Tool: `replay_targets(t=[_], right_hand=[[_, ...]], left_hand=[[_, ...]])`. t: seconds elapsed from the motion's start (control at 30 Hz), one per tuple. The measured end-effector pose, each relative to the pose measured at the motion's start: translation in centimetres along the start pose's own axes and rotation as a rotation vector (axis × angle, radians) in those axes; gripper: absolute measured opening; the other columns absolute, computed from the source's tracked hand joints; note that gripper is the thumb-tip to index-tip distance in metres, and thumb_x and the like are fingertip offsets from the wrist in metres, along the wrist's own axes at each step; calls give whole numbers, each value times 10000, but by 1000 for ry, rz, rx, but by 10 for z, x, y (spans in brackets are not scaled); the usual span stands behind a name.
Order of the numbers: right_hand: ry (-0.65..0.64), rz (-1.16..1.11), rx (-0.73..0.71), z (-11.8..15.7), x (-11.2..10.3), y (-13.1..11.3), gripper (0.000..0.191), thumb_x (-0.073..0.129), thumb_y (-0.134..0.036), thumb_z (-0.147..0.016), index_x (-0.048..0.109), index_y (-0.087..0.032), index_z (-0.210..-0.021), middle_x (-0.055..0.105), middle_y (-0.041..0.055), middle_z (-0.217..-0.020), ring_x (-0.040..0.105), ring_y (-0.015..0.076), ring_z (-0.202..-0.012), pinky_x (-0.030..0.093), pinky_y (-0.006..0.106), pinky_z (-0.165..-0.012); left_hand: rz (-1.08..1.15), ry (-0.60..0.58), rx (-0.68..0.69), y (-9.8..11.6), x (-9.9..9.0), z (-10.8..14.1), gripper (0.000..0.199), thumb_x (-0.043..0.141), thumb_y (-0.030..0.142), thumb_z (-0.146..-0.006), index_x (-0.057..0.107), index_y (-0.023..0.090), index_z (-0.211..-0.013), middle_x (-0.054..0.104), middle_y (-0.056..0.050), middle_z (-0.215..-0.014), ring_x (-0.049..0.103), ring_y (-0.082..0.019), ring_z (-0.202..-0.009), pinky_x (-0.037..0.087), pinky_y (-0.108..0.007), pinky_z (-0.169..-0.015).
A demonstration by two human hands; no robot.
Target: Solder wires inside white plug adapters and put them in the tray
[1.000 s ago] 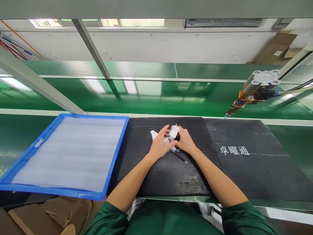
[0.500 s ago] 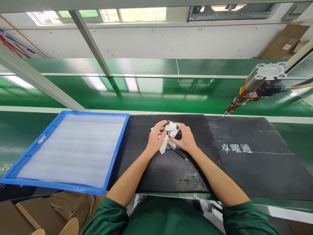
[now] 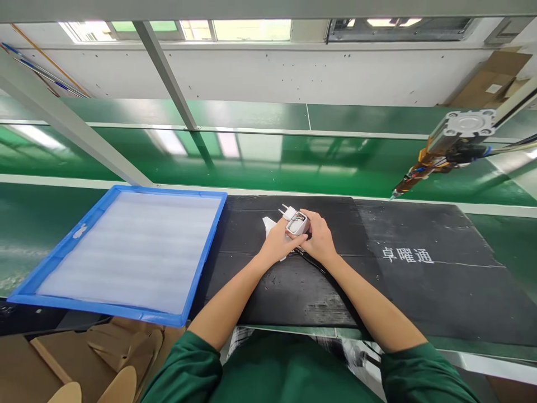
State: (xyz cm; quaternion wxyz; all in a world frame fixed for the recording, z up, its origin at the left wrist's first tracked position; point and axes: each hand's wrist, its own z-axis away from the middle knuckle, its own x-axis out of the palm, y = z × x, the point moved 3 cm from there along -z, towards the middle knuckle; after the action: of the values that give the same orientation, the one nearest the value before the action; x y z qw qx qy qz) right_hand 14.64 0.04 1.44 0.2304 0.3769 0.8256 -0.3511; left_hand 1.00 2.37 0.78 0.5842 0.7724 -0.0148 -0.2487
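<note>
Both hands hold a white power adapter (image 3: 297, 224) with a two-pin plug (image 3: 287, 211) at its far left. Its housing is open at the top, and dark wires or parts show inside. My left hand (image 3: 278, 243) is closed on the adapter's near left side, its thumb reaching across the front. My right hand (image 3: 319, 238) is wrapped round the right side. White tissue-like sheet (image 3: 268, 225) sticks out beside my left hand, partly hidden under it. A slim black tool, seemingly tweezers (image 3: 311, 261), lies on the black mat (image 3: 289, 299) below my hands.
To the left lies a blue-rimmed tray (image 3: 206, 246) with a white foam-like sheet (image 3: 130, 252). A dispenser-like device with a fine tip (image 3: 413, 173) hangs at the right. Cardboard (image 3: 96, 358) sits below the bench at lower left.
White crumpled material no longer covers the adapter's opening, and its plug pins now show. My left hand has shifted slightly right and nearer, its thumb now across the front. The view has shifted slightly.
</note>
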Motion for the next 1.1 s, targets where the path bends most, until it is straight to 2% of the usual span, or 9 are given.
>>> replay_targets(t=[0.33,0.47,0.53,0.6,0.67,0.7,0.77,0.9,1.1], right_hand=[[-3,-119,-27,-2,-2,-8,510,641,-276,-820,447,-225,-1288,632,119,-1173,627,242,-945,526,346,-680],[-4,-147,-143,-8,-19,-8,520,586,-206,-832,444,-239,-1331,623,119,-1199,629,256,-987,544,426,-810],[209,-87,-103,-13,-45,4,420,587,-183,-822,535,-256,-1232,645,85,-1067,630,263,-941,519,479,-861],[595,-31,5,-16,-82,27,328,631,-168,-786,603,-266,-1097,620,73,-1008,606,282,-967,484,514,-888],[936,-102,142,-17,-117,60,375,653,-149,-758,610,-290,-1102,579,82,-1110,574,284,-1048,471,511,-904],[995,-180,232,-19,-130,80,407,662,-147,-752,612,-308,-1122,560,80,-1185,543,283,-1132,458,502,-941],[952,-371,382,-29,-147,118,510,752,-104,-659,625,-339,-1094,589,47,-1171,499,268,-1240,454,441,-968],[530,-622,509,-52,-145,158,250,779,-124,-676,669,-277,-840,635,36,-885,619,203,-954,482,318,-725],[380,-562,399,-66,-106,119,329,785,-156,-639,644,-244,-923,610,-11,-762,575,142,-703,464,301,-649]], left_hand=[[96,-8,-108,0,1,1,516,681,270,-813,552,159,-1301,719,-69,-1085,686,-221,-935,556,-320,-821],[159,80,-62,0,-9,-1,531,670,254,-831,541,187,-1342,692,-70,-1188,673,-211,-1018,543,-309,-877],[167,130,-63,-1,-15,-3,532,664,240,-837,541,197,-1353,686,-69,-1199,671,-197,-1017,534,-303,-898],[153,174,-60,-3,-20,-4,535,663,213,-833,548,203,-1355,679,-74,-1205,665,-196,-1028,524,-304,-916],[124,202,-33,-5,-23,-5,546,660,182,-826,552,220,-1359,663,-78,-1230,647,-205,-1071,505,-317,-953],[108,208,-18,-5,-23,-5,551,658,172,-824,552,232,-1362,656,-77,-1238,638,-210,-1088,496,-324,-968],[88,206,0,-6,-22,-5,552,650,166,-829,551,250,-1365,649,-74,-1245,626,-213,-1103,484,-335,-986],[110,186,-6,-7,-19,-6,516,642,166,-828,563,221,-1335,642,-86,-1256,625,-216,-1098,484,-338,-980],[79,192,-84,-9,-20,-9,437,675,226,-812,596,178,-1239,710,-76,-1073,666,-197,-909,526,-302,-814]])
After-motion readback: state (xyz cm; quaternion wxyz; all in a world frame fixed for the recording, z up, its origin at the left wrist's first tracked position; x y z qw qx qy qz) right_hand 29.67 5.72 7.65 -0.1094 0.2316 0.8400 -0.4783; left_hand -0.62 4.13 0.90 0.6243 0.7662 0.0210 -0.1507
